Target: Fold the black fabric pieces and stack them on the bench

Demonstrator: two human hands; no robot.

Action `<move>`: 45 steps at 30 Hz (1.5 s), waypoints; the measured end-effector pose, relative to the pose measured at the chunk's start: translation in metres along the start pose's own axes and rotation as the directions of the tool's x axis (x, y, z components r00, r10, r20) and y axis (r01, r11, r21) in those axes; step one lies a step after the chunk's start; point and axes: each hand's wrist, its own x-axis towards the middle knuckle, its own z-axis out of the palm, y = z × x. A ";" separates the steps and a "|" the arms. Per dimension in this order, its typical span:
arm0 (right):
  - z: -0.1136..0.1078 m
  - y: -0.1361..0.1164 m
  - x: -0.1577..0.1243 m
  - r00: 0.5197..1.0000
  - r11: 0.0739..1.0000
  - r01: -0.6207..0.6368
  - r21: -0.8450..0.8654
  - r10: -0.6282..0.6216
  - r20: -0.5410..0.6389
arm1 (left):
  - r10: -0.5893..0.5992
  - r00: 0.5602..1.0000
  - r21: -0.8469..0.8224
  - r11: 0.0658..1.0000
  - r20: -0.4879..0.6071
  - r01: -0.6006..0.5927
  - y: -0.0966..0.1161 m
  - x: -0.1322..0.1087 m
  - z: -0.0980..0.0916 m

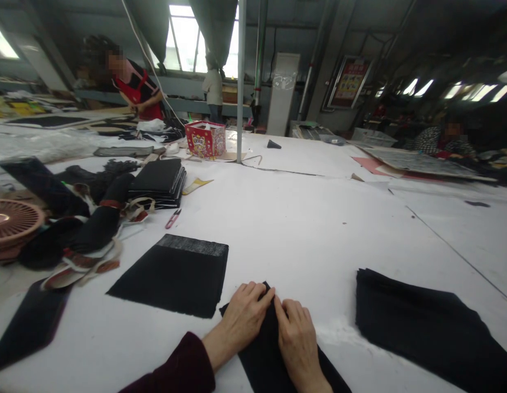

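A black fabric piece [264, 357] lies on the white table [302, 229] directly in front of me, running off the bottom of the view. My left hand [245, 314] pinches its far edge, thumb and fingertips together near the top corner. Close beside it, my right hand [296, 341] has bent fingers gripping the same cloth just right of that corner. Under both palms part of the cloth is hidden. To the left lies a flat black panel [175, 278] with a greyish strip along its far edge. Farther right is a larger folded black cloth [425, 322].
Pink thread snips [173, 219] lie near a stack of black pieces [157, 180]. At the left are a pink fan [13, 224] and a black roll with straps [100, 221]. A red patterned box [205, 140] stands by a metal pole [240, 82]. Several co-workers are farther back.
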 end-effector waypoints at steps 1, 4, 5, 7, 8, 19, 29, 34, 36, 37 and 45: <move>0.000 0.000 0.000 1.000 1.000 -0.002 -0.002 0.002 0.001 | -0.003 1.000 -0.005 1.000 0.000 0.003 0.000 0.000 0.000; 0.000 -0.001 0.000 1.000 1.000 -0.001 -0.001 0.001 0.004 | -0.012 1.000 -0.023 1.000 -0.003 0.011 0.000 0.000 -0.001; -0.001 -0.001 0.001 1.000 1.000 0.001 0.000 -0.001 0.004 | -0.014 1.000 -0.027 1.000 -0.005 0.014 0.000 -0.001 -0.001; 0.000 -0.001 0.001 1.000 1.000 0.004 0.003 -0.004 0.003 | -0.017 1.000 -0.034 0.999 -0.005 0.017 0.000 -0.001 -0.001; 0.000 -0.001 0.001 1.000 1.000 0.003 0.003 -0.003 0.002 | -0.020 1.000 -0.038 0.999 -0.005 0.019 0.001 -0.001 -0.001; -0.001 -0.002 0.001 1.000 1.000 -0.012 -0.014 0.012 0.022 | -0.125 0.991 -0.046 0.991 -0.057 0.123 -0.009 0.008 -0.015; -0.002 0.002 -0.005 0.996 0.994 -0.088 0.070 0.085 0.037 | 0.150 0.981 0.122 0.979 0.126 -0.166 0.003 0.008 -0.012; -0.010 0.010 -0.021 0.992 0.986 -0.130 0.104 0.129 0.014 | 0.184 0.974 0.183 0.961 0.130 -0.206 0.004 0.007 -0.011; -0.014 0.012 -0.027 0.990 0.984 -0.138 0.114 0.137 0.019 | 0.199 0.971 0.180 0.959 0.132 -0.221 0.004 0.007 -0.010; -0.016 0.012 -0.030 0.990 0.983 -0.140 0.119 0.138 0.027 | 0.204 0.970 0.179 0.958 0.130 -0.226 0.005 0.007 -0.010; -0.027 0.016 -0.047 0.990 0.985 -0.139 0.101 0.139 0.015 | 0.264 0.953 0.228 0.929 0.147 -0.292 0.010 0.004 -0.007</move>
